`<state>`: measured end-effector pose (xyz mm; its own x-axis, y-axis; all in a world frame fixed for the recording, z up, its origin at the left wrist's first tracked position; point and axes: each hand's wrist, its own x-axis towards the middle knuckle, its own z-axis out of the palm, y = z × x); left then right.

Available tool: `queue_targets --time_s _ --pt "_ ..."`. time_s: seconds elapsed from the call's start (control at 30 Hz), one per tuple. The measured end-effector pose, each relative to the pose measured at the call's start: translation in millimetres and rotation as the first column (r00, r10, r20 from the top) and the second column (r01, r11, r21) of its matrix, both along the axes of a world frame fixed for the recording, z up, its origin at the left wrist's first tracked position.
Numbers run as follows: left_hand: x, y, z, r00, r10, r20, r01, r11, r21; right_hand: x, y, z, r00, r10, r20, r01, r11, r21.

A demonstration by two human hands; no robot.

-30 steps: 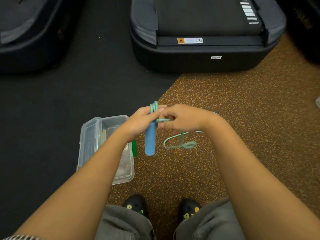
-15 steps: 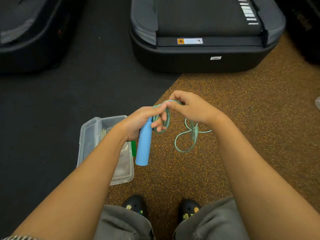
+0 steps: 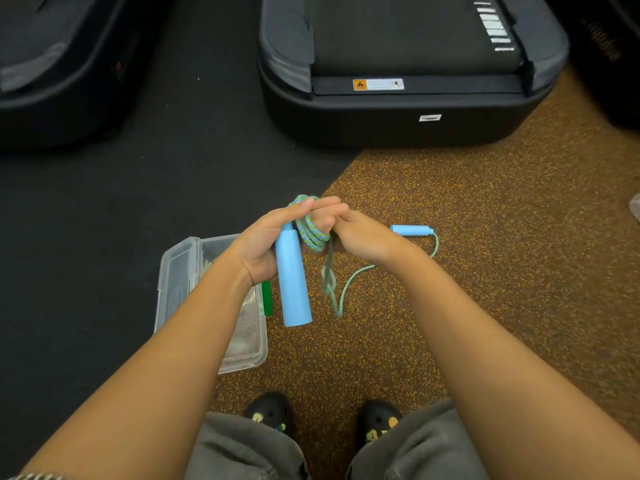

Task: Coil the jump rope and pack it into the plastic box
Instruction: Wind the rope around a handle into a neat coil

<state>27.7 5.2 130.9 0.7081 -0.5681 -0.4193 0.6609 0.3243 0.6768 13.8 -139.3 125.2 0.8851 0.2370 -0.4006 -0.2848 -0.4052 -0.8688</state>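
Gripping near-vertical jump rope handle [image 3: 294, 282] (butt down), left hand [image 3: 266, 247], right hand [image 3: 363, 237] pinching cord [image 3: 313, 235]

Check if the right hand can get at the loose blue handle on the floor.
Probably, yes: nothing covers the loose handle, which lies right of the right hand; that hand, though, is pinching the rope.

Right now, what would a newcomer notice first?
The bright blue handle in the left hand at centre, the jump rope wound round its fingers, the right hand pinching the loose strand. A second handle lies on the speckled floor to the right; the clear plastic box sits open at left.
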Motion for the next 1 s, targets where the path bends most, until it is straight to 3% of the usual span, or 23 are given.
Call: queue_targets --time_s 0.17,0.3,0.53,0.73,0.87,1.0 --pt "-1 -4 1 0.988 0.118 -0.104 -0.13 0.985 -0.115 -2 8 -4 0.995 -0.016 -0.099 0.018 1.0 0.013" --pt "-2 -5 2 0.984 0.117 -0.134 -0.132 0.985 -0.109 -2 8 -2 0.998 -0.022 -0.064 0.025 0.999 0.039" --pt "-3 -2 6 0.997 0.062 -0.054 -0.075 0.947 -0.312 -4 8 4 0.998 -0.035 -0.059 0.044 0.986 0.16" --pt "2 -1 4 0.995 0.08 -0.051 -0.092 0.938 -0.333 -6 13 11 0.995 -0.027 -0.099 0.044 0.982 0.181" --pt "0 -3 4 0.981 0.179 -0.073 -0.191 0.953 -0.234 -6 9 13 0.994 0.035 -0.104 -0.03 0.998 0.052" --pt "1 2 -3 0.993 0.115 0.017 -0.112 0.986 -0.122 -9 3 17 0.98 0.17 -0.107 -0.185 0.971 -0.151"
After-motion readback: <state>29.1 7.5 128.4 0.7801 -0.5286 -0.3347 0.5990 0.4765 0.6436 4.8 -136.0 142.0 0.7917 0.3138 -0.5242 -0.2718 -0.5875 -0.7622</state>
